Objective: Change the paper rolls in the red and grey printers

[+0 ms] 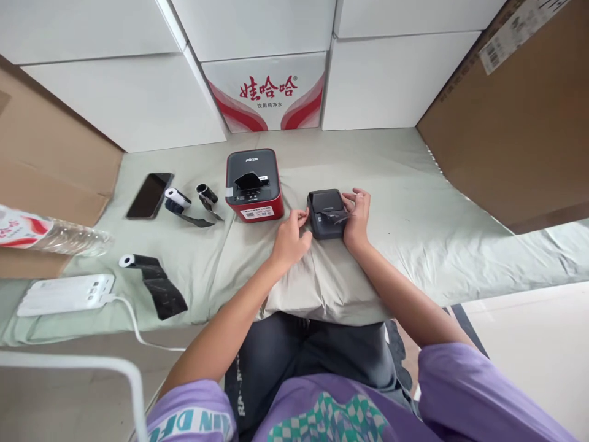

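A small black portable printer [326, 201] lies on the cloth-covered surface in front of me, with a strip of dark film-like paper [335, 217] sticking out of its slot. My right hand [358, 220] grips its right side, fingers curled around the far corner. At the left side, my left hand [291, 236] has its fingertips against the printer's edge, fingers bent. To the left of both hands stands a larger red and black printer [253, 184], a piece of black paper [248, 180] rising from its top slot.
Left of the red printer lie a phone [150, 195] and several rolls of black paper [162, 288]. A white power bank [69, 293] with a cable and a water bottle [50, 232] are farther left. White cartons [269, 92] line the back; a brown box [519, 129] stands right.
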The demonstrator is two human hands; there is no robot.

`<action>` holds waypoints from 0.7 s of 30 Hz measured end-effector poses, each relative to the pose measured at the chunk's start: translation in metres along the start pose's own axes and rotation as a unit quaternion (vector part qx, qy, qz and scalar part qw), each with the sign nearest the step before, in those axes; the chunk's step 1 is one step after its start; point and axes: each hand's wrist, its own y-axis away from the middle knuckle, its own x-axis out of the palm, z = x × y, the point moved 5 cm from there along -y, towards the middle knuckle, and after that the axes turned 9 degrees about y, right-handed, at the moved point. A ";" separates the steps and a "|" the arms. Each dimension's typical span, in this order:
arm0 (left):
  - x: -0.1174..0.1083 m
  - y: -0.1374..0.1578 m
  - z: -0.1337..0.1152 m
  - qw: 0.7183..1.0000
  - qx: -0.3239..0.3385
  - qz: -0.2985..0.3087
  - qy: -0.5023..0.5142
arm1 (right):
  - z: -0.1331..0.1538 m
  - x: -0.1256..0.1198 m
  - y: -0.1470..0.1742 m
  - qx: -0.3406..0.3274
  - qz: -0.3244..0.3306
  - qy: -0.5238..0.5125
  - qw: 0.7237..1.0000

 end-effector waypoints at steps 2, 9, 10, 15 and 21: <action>-0.001 -0.002 0.003 1.000 0.004 -0.008 0.009 | 0.001 0.001 0.000 0.001 0.001 -0.007 1.000; -0.003 0.009 0.003 0.997 0.011 -0.073 0.003 | 0.001 0.001 0.001 -0.013 0.010 -0.014 1.000; -0.005 0.009 0.002 0.996 0.022 -0.081 -0.005 | 0.001 0.002 0.001 -0.011 0.009 -0.018 1.000; -0.009 -0.003 -0.004 0.990 0.118 -0.053 -0.058 | -0.002 0.002 0.000 -0.012 0.007 -0.011 1.000; -0.009 -0.049 -0.016 0.998 0.070 0.008 0.000 | -0.002 0.002 -0.002 -0.007 0.010 -0.021 1.000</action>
